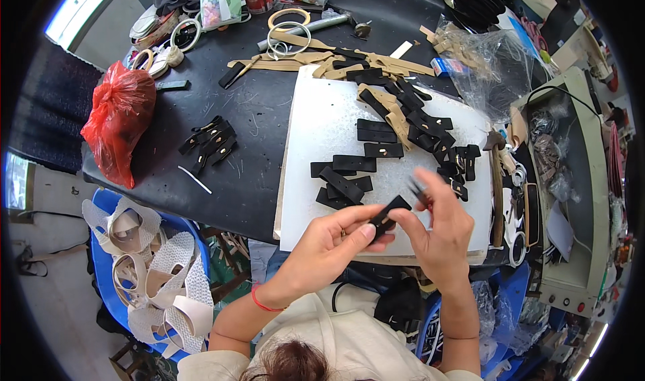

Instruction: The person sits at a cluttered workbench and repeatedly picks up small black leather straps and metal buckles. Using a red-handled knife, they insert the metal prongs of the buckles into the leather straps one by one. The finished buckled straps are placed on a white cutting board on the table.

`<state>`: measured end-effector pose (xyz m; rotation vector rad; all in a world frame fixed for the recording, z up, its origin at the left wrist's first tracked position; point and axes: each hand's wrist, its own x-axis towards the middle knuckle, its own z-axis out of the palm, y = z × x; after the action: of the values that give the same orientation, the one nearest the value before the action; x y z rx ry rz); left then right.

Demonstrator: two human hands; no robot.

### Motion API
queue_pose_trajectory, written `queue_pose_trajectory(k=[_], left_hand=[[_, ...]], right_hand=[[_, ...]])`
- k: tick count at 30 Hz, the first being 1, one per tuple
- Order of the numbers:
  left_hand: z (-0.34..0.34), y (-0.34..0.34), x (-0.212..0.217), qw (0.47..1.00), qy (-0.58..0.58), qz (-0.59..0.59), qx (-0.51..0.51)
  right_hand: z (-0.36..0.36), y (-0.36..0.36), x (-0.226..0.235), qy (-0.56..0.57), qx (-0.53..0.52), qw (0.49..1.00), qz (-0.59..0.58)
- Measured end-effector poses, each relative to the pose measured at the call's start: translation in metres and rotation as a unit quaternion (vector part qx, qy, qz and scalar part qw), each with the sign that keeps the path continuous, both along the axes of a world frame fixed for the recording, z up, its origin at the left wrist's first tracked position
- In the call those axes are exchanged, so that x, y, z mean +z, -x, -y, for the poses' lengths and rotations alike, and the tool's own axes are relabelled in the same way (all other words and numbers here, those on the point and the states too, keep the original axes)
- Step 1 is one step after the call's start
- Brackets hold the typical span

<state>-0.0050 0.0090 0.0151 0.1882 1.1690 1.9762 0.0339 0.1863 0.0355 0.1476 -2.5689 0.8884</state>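
Over the front edge of the white board [322, 99], my left hand [326, 243] pinches a small black strap piece [396, 206] between thumb and fingers. My right hand [443, 230] is raised just beside it, thumb close to the strap's end. A small dark tool with a bit of red [418, 190] sits in the right fingers, smeared by motion, so its kind is unclear. Several black strap pieces [342, 185] lie on the board left of my hands. More black pieces [423, 129] are heaped farther back, mixed with tan straps [396, 116].
A red plastic bag [121, 116] and a small black pile [211, 143] rest on the dark table at left. Below stands a blue basket [101, 247] of pale shoe parts [191, 273]. A hammer [496, 179] lies along the board's right side, near a clear plastic bag [497, 69].
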Motion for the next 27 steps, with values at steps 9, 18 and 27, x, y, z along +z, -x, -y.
queue_pose_trajectory(k=[9,18,27], left_hand=[[-0.004,-0.008,-0.009,0.994,0.037,-0.048,0.092],[-0.003,-0.010,-0.006,0.997,-0.003,0.004,0.075],[-0.003,-0.011,-0.006,0.994,0.041,-0.058,0.085]], right_hand=[[0.010,-0.012,-0.023,-0.188,-0.003,0.979,-0.083],[0.004,-0.009,-0.023,-0.172,-0.017,0.980,-0.102],[0.008,-0.017,-0.027,-0.179,0.004,0.981,-0.074]])
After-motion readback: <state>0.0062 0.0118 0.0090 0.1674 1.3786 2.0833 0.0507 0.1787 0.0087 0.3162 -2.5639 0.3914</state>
